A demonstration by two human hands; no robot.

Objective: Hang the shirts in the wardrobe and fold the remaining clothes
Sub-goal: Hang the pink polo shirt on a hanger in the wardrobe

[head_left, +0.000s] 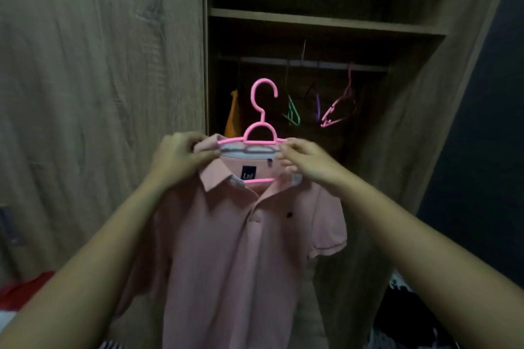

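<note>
The open wardrobe (411,122) has a shelf (312,20) at 12 o'clock with a rail (312,63) just under it. An orange garment (234,116) hangs at the rail's 9 o'clock end; toward 3 o'clock hang a green hanger (293,115), a purple hanger (318,106) and a pink hanger (329,115).

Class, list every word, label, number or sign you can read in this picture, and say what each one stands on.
"Ltd": white letters on the dark neck label inside the collar of the pink polo shirt.
The small dark chest emblem on the shirt: too small to read.
No text shows on the pink hanger or the wardrobe.
</note>
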